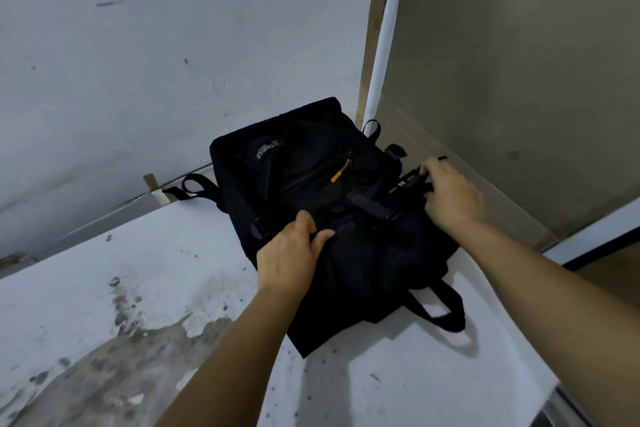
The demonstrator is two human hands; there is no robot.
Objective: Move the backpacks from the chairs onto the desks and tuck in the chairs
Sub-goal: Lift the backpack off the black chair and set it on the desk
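Black backpack [322, 191] lies flat on the white desk [398, 367], front side up, pushed into the far corner where the grey wall [173, 45] meets the beige side panel [519, 80]. Orange zipper pull [336, 174] on the front pocket; pocket zip looks closed, contents not visible. Black carry loop [440, 305] trails toward the near edge; another strap [190, 188] sticks out on the left.

Left hand [289, 253] grips the bag's near left part, thumb and fingers curled on the fabric. Right hand [450, 196] pinches a black strap [412, 180] at the bag's right side, fingers closed round it.

Desk surface is stained and worn at the near left; open room there and in front of the bag. Right edge of the desk runs just beside the bag.
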